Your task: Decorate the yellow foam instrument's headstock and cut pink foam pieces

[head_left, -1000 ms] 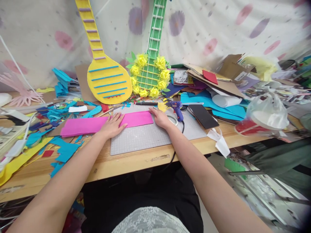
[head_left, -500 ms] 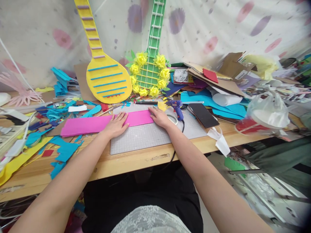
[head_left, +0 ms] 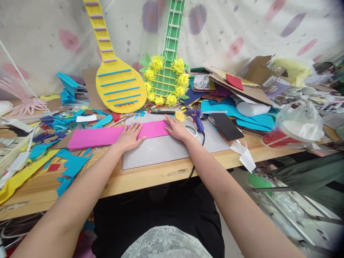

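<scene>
A long folded strip of bright pink crepe paper point(head_left: 94, 138) lies across the grey cutting mat point(head_left: 156, 154), its left end reaching past the mat over the wooden table. My left hand point(head_left: 130, 137) rests flat on the strip's middle, fingers spread. At the strip's right end, my right hand point(head_left: 176, 128) lies with its fingers stretched over the paper's edge. Just right of that hand are a roll of tape point(head_left: 192, 129), partly covered, and a blue glue gun point(head_left: 197, 120). A dark pen point(head_left: 162, 112) lies behind the strip.
A yellow paper guitar shape point(head_left: 120, 87) and a green one point(head_left: 166, 80) with yellow flowers lean at the back. Blue paper scraps point(head_left: 72, 163) litter the left. A phone point(head_left: 226, 126), stacked cardboard point(head_left: 242, 89) and a bagged red-and-white tub point(head_left: 291, 132) stand right.
My left thumb has spread a little farther from the fingers. Both hands stay on the pink strip, which lies as before; the camera view has shifted slightly.
</scene>
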Motion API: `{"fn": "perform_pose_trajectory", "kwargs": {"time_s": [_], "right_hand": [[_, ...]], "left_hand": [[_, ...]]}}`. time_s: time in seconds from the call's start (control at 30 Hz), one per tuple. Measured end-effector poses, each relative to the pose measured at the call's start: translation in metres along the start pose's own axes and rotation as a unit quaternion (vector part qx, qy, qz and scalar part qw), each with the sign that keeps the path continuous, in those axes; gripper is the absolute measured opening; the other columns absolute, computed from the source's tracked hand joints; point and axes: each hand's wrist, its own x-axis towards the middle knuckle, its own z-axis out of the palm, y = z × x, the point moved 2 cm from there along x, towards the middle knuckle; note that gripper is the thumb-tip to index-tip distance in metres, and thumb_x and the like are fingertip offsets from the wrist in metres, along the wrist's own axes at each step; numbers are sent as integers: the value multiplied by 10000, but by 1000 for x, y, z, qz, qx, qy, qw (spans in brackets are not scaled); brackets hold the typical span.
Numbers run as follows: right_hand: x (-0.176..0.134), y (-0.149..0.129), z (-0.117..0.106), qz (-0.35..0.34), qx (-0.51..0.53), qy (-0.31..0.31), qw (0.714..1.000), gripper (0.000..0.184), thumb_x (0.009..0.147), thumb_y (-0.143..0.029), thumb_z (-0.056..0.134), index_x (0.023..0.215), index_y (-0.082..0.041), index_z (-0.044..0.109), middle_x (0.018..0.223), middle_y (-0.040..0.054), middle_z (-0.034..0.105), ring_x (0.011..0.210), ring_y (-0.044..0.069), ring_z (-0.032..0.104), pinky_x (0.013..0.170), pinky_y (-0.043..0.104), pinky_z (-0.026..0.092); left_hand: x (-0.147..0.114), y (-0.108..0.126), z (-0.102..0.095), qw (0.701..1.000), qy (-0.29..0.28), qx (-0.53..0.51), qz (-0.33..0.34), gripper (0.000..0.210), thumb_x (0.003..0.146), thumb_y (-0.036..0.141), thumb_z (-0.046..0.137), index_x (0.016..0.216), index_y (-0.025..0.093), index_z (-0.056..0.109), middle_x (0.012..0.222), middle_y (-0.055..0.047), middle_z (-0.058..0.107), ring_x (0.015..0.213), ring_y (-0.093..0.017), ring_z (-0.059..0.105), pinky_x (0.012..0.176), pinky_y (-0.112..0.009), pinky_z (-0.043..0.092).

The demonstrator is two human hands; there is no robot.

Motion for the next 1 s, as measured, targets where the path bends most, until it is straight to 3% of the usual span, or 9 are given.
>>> {"fn": "perform_pose_trajectory", "kwargs": {"time_s": [0.27,0.63,1.0], "right_hand": [[3,7,2,16,17,-9,1000,709,833,-248,503,1464,-151,197,1304,102,549,1257,251,449,1059,456,330],[2,5,0,16,17,-18,1000,726,843,-244,500,1471,-109,161,1315,132,534,1266,238,435,1069,429,323],[2,7,2,17,33,-10,999,851,808,-246,529,1484,-104,31,1319,137,529,1283,250,418,1075,458,311]], "left_hand": [[1,5,-7,1000,-28,1,3,733,891,571,198,1479,140,118,1544,-103,80,1424,-224,36,1135,-467,35],[0,5,-6,1000,-7,6,3,719,897,568,198,1475,143,153,1543,-101,107,1422,-229,62,1140,-462,48],[1,3,-2,1000,3,17,3,719,897,572,190,1472,141,167,1541,-105,115,1422,-226,77,1139,-469,53]]}}
